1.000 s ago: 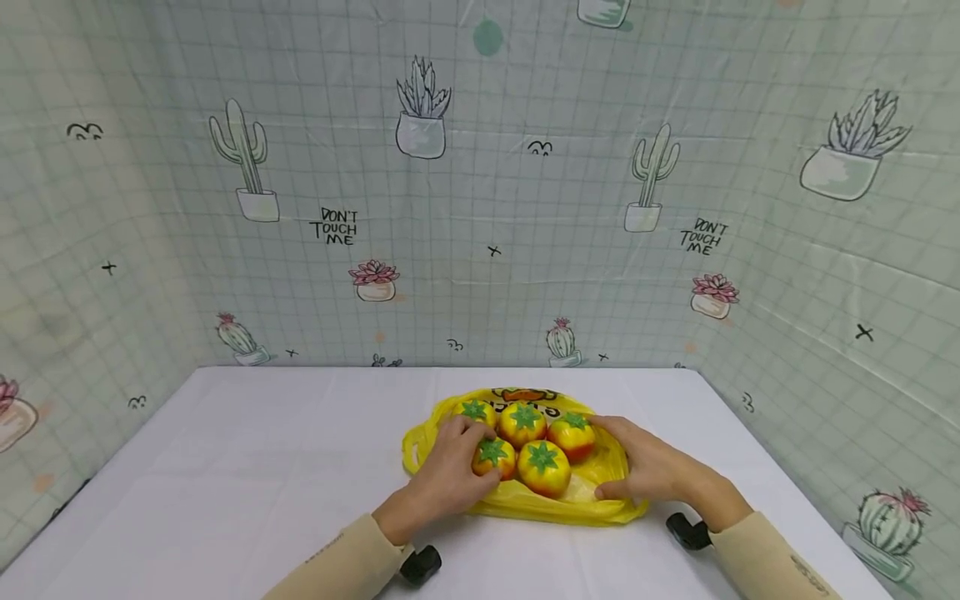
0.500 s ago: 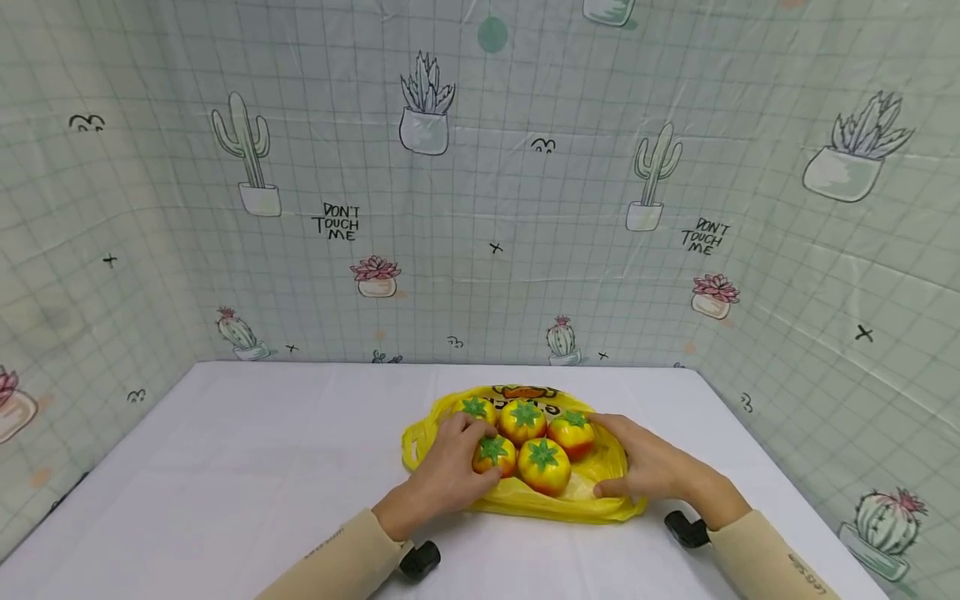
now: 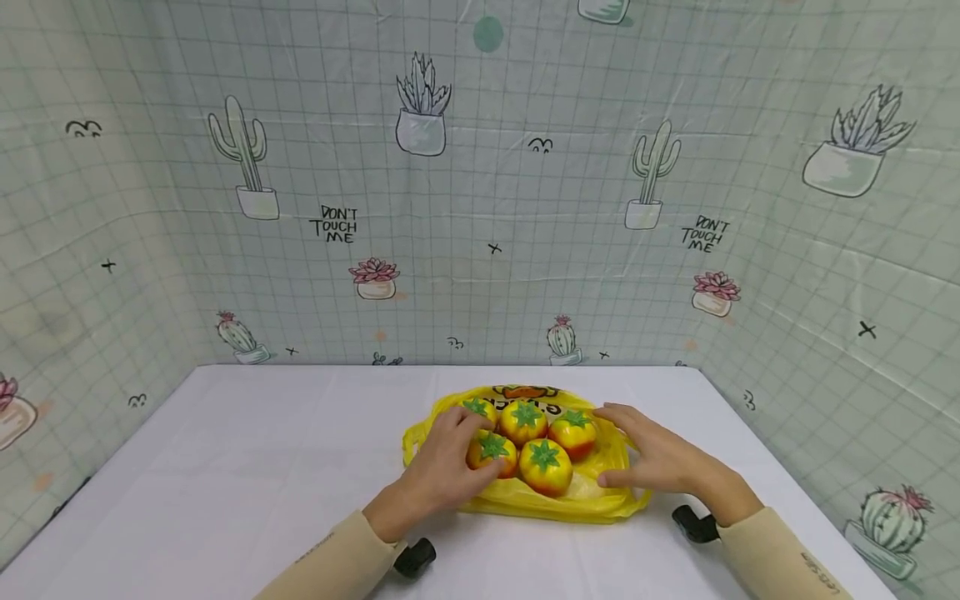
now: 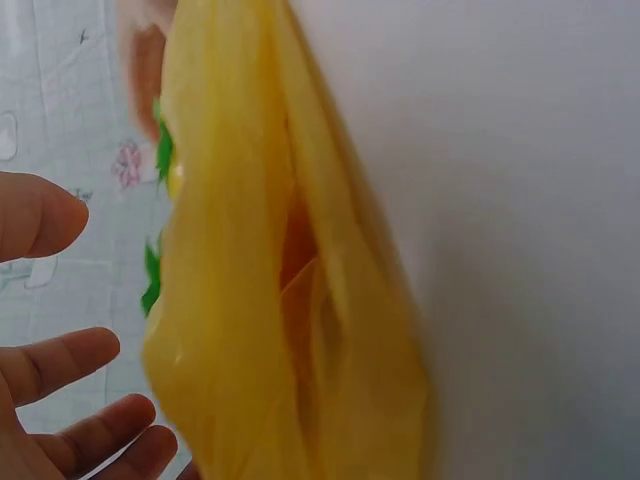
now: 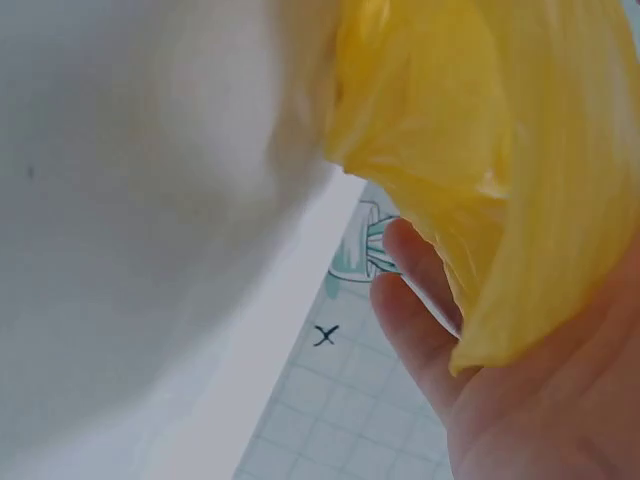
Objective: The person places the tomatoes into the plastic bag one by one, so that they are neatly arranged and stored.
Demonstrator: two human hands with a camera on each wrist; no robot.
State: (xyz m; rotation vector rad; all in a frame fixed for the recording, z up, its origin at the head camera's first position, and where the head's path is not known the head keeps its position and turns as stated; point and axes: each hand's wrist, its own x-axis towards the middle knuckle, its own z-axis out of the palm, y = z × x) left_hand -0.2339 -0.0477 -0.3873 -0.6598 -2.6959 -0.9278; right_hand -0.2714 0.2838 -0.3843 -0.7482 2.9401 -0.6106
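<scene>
A yellow plastic bag (image 3: pixel 540 507) lies on the table, with several yellow-and-red tomato-like fruits topped by green star-shaped leaves grouped on it. My left hand (image 3: pixel 442 468) is spread over the bag's left side, around the front-left fruit (image 3: pixel 501 463) in the head view. From the left wrist, its fingers (image 4: pixel 70 362) look parted, with nothing pinched between them. At the bag's right edge my right hand (image 3: pixel 663 458) has thumb and fingers apart, beside the right-hand fruit (image 3: pixel 573 440). The right wrist view shows its palm (image 5: pixel 560 410) close against the bag's loose corner.
A white-covered table (image 3: pixel 262 458) extends around the bag. Cloth walls (image 3: pixel 487 308) printed with cacti and a grid enclose it at the back and both sides. A black wrist device (image 3: pixel 415 558) sits under the left wrist, another (image 3: pixel 696 525) under the right.
Both hands have drawn slightly outward, the left one to the left and the right one to the right and upward. The fruits and bag have stayed nearly in place.
</scene>
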